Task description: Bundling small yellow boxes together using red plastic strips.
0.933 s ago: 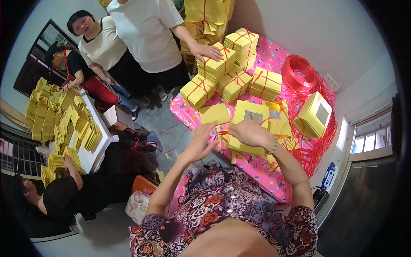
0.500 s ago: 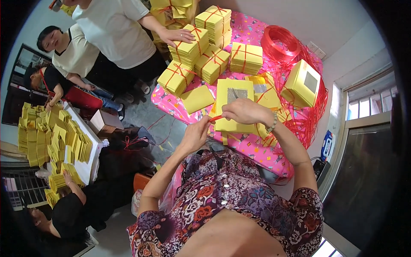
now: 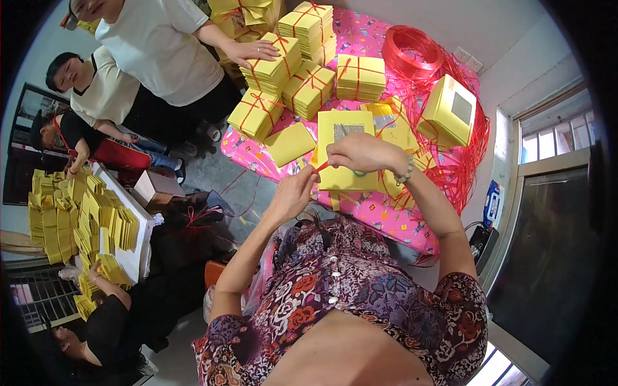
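Between my two hands runs a short length of red plastic ribbon. My left hand is closed and pinches its near end. My right hand, with a beaded bracelet at the wrist, pinches the other end. A thin dark tip pokes out above the right fingers and a teal loop shows under the palm; they look like scissors, mostly hidden by that hand. Just below and beyond the hands lies a stack of yellow paper with a grey speckled rectangle on top.
Several yellow bundles tied with red ribbon stand on the pink patterned table cover. Another yellow stack and a coil of red ribbon with loose strands lie right. A person's hand rests on a bundle. People work at a white table, left.
The view has shifted slightly. My right hand has tilted, so the teal loop now shows under it. Both hands still hold the ribbon.
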`<state>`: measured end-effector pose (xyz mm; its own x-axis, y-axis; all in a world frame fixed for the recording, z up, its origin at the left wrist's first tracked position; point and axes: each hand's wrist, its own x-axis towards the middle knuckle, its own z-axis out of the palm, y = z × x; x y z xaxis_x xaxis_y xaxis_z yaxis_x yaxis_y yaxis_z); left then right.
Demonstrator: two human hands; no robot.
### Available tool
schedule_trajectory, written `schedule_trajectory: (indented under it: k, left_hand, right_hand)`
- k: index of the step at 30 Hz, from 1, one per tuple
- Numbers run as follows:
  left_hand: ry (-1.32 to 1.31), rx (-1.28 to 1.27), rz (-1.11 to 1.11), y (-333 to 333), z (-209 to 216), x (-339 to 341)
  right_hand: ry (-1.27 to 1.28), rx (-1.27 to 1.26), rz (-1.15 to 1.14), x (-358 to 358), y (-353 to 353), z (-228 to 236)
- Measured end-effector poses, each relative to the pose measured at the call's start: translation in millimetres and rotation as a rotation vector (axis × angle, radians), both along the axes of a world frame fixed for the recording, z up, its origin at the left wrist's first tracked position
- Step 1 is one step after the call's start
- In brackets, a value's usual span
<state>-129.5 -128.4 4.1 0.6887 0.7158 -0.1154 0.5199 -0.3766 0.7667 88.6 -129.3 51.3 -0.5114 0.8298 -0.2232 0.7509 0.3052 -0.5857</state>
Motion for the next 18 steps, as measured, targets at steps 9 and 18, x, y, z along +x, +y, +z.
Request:
schedule_trajectory:
  k: [9,18]
  left_hand:
    - [-0.141,-0.012,0.018,-2,-2,9]
    - [-0.256,-0.039,0.288,-4,-5,14]
  right_hand:
    - [-0.041,0.119,-0.04,-12,-3,-1]
    - [0.543,0.238,-0.583,-19,-13,-24]
